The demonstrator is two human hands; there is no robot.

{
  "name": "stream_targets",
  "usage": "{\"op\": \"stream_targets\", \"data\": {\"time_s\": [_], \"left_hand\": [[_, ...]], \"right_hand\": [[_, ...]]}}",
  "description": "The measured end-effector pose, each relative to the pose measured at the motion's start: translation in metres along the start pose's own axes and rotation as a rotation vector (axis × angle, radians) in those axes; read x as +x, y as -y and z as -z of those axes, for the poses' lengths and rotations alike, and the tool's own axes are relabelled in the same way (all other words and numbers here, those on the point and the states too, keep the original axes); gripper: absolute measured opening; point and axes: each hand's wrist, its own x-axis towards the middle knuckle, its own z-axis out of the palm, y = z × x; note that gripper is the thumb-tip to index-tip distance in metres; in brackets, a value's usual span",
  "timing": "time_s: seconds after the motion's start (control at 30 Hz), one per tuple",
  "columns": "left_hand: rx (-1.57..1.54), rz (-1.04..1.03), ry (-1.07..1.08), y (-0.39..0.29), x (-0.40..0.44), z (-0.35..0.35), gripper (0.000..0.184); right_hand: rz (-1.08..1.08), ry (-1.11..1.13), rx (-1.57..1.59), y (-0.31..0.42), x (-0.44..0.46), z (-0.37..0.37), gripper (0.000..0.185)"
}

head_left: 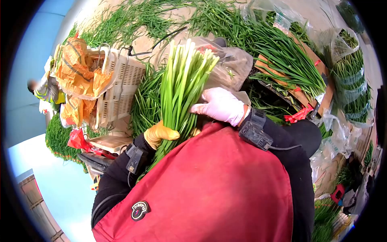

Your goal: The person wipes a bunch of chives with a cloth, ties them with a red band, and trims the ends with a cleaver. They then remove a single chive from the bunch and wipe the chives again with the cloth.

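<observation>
The pale floor (322,14) is widest of all, strewn with loose greens on its far side. In front of me spreads the worker's plain red cloth apron (209,181). To the left stands a white slatted plastic crate (131,80) with crumpled orange sacks (74,60) beside it; at the far right is a tall stack of greens wrapped in clear plastic (350,80). Nearer, also on the right, long dark green leaves (290,60) lie across a flat brown board (329,94).

Smaller than these is the thick bundle of green stalks with white ends (181,80), just beyond the apron, between the hands, its pale ends pointing away. The yellow-gloved left hand (159,135) is curled around it low down, thumb across the front. The pink-gloved right hand (221,107) sits against its right side, thumb towards the stalks; its fingers are partly hidden, so I can't tell how firmly they press.

The white ends stand at uneven heights. Handling this well, I'd judge, means a snug left grip that doesn't crush the leaves, with the right hand steadying the side so the stalks lie parallel.

Smallest, a shiny red ribbon (299,115) lies by the board.
</observation>
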Motion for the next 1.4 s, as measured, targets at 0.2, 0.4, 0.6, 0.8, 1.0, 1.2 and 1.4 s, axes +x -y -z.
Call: {"op": "stream_targets", "data": {"time_s": [0.2,0.4,0.6,0.8,1.0,1.2,1.4], "left_hand": [[-0.052,0.03,-0.108,-0.004,-0.003,0.0,0.065],[-0.037,0.063,-0.132,-0.004,-0.013,0.022,0.064],[0.131,0.14,-0.235,0.006,-0.025,0.05,0.075],[0.167,0.052,-0.249,0.0,-0.023,0.049,0.082],[0.157,0.057,-0.251,-0.008,-0.017,0.04,0.088],[0.178,0.061,-0.288,-0.007,-0.013,0.042,0.074],[0.119,0.126,-0.313,-0.007,-0.023,0.041,0.071]], "right_hand": [[-0.021,0.044,0.264,-0.024,-0.001,0.03,0.045],[-0.378,-0.747,0.625,-0.193,0.042,0.009,0.031],[-0.573,-0.627,1.273,-0.229,0.077,-0.026,0.034],[0.05,-0.401,1.509,-0.161,0.05,0.057,0.033],[0.401,-0.207,0.612,-0.064,0.008,0.085,0.013],[0.216,-0.151,0.545,-0.072,0.08,0.003,0.026],[0.135,-0.43,0.215,-0.112,0.104,-0.002,0.029]]}}
